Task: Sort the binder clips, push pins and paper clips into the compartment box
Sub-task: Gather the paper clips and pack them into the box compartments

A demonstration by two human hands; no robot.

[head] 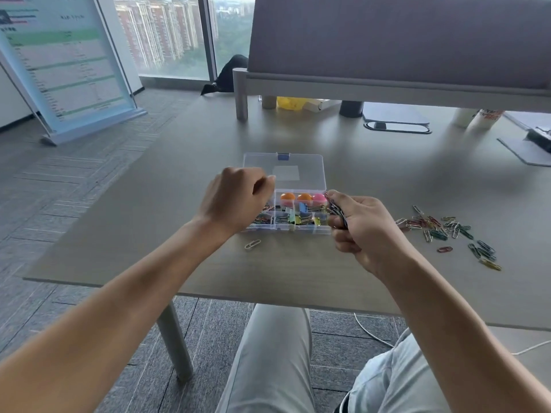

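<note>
Your right hand [356, 226] is clutching a bunch of paper clips [337, 211], fingers curled tight round them, right at the right-hand edge of the compartment box [298, 204]. That bunch is sitting loosely in the grip, so clips could be slipping out onto the surface or into the binder clips [304, 214] beside it. Your left hand [235, 198] is hovering over the box's left end, fingers curled; whether its grip is holding anything, you cannot tell. More loose clips [447, 231] are lying well right of your right grip, and one stray clip [252, 243] below your left.
</note>
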